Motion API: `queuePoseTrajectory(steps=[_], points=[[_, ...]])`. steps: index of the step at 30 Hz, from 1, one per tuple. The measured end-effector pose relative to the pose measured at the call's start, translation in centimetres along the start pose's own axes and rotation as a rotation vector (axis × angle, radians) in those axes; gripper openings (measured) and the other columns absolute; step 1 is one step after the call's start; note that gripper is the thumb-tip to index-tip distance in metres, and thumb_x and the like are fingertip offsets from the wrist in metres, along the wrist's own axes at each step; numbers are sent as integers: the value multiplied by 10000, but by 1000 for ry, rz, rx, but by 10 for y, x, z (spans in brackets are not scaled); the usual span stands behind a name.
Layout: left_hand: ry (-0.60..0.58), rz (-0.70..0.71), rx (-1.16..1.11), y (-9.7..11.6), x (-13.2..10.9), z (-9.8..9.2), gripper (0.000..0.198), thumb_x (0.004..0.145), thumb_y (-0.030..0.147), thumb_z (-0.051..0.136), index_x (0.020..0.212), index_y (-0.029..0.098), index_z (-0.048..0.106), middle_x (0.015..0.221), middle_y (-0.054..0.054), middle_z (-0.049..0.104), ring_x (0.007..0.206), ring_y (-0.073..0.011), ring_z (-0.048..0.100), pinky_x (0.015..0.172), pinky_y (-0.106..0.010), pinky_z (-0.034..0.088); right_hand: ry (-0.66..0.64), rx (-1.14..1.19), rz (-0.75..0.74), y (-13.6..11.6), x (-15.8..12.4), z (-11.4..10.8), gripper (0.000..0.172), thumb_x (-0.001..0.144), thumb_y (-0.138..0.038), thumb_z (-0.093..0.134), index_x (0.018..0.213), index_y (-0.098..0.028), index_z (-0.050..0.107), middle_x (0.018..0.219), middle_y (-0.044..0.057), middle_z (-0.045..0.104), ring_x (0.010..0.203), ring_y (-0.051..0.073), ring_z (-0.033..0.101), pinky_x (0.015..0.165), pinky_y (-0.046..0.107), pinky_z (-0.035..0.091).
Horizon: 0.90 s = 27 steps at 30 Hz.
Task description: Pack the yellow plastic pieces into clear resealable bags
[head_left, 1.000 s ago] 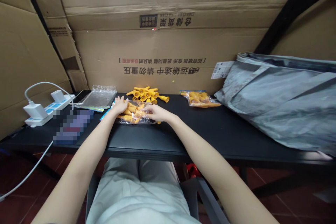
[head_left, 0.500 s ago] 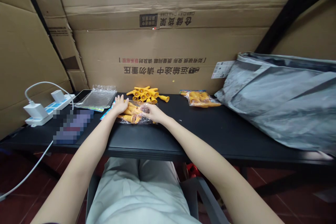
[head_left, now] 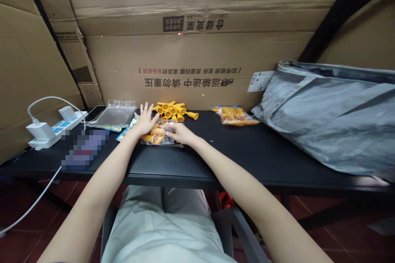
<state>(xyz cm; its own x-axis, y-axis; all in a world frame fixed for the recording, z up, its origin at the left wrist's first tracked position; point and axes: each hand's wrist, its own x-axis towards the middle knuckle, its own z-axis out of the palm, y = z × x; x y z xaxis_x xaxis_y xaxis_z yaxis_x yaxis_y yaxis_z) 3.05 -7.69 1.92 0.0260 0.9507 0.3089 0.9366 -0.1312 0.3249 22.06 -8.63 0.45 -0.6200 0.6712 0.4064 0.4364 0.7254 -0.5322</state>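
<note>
A clear plastic bag (head_left: pixel 159 137) holding several yellow, flared, horn-like plastic pieces lies flat on the black table. Its printed header shows at the left, partly under my wrist. My left hand (head_left: pixel 145 123) rests over the bag's left part with its fingers spread. From the right, my right hand (head_left: pixel 180 133) has its fingers closed on the bag's film; the fingertips are partly lost in the plastic's glare. Just behind the bag sits a loose pile of the same yellow pieces (head_left: pixel 169 110), their flared ends facing me.
To the right lies another filled bag (head_left: pixel 231 116), beside a large grey fabric bag (head_left: pixel 327 119). Flat clear bags (head_left: pixel 112 114) are stacked at the left. A power strip (head_left: pixel 58 130) with chargers and a blurred-out phone-like item (head_left: pixel 84 149) sit farther left. Cardboard (head_left: pixel 191 53) walls the back.
My left hand has spread its fingers wider and shifted slightly right over the bag. My right hand stays at the bag's right side, its fingers slightly shifted.
</note>
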Motion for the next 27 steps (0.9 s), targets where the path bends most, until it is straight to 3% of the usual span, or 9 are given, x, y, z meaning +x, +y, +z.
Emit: queuePoseTrajectory(steps=[5,12,14,16,18,21,27], points=[[-34,13,-12,-4,2,3,737,860,579,359,1487,256,147,1575,-56,9,1430,-307,-63,1092,-611,67,-78,-220,3,-6,-1,-13,146,829,-222,591,908,-153,691,892,79,698,839,194,620,759,292,439],[-9,34,-76,-2,1,1,648,857,463,429,1438,217,281,1562,-112,98,1430,-329,-1,1068,-657,67,-209,-478,116,-13,-4,-20,136,772,-271,669,837,-152,669,996,103,622,1006,247,530,801,311,388],[25,95,-93,-1,-2,-4,517,840,382,471,1328,214,440,1548,-117,173,1431,-329,42,1067,-664,33,-216,-490,104,-14,-4,-20,115,802,-256,629,812,-148,668,966,99,617,981,233,527,794,303,376],[48,202,-119,1,-4,-10,313,818,311,495,1096,212,597,1522,-94,271,1430,-317,87,1075,-652,-19,-210,-478,81,-15,-4,-20,117,815,-243,613,801,-143,672,944,96,621,966,223,525,793,298,365],[20,300,-178,4,-6,-15,168,808,301,506,858,204,633,1489,-64,349,1426,-308,129,1079,-643,-43,-195,-451,55,-16,-5,-20,121,815,-244,617,796,-140,676,944,96,632,969,220,526,798,298,358],[-81,350,-278,7,-9,-19,191,797,350,539,721,190,612,1460,-60,400,1417,-315,164,1078,-642,-45,-159,-411,9,-15,-5,-21,124,812,-243,622,775,-140,682,936,95,650,949,211,536,786,290,353],[-188,333,-421,11,-11,-20,287,739,480,618,716,195,645,1430,-81,440,1411,-328,178,1097,-609,-22,-124,-285,-50,-12,-4,-17,224,828,-268,586,673,-125,662,737,61,643,715,146,533,652,242,342]])
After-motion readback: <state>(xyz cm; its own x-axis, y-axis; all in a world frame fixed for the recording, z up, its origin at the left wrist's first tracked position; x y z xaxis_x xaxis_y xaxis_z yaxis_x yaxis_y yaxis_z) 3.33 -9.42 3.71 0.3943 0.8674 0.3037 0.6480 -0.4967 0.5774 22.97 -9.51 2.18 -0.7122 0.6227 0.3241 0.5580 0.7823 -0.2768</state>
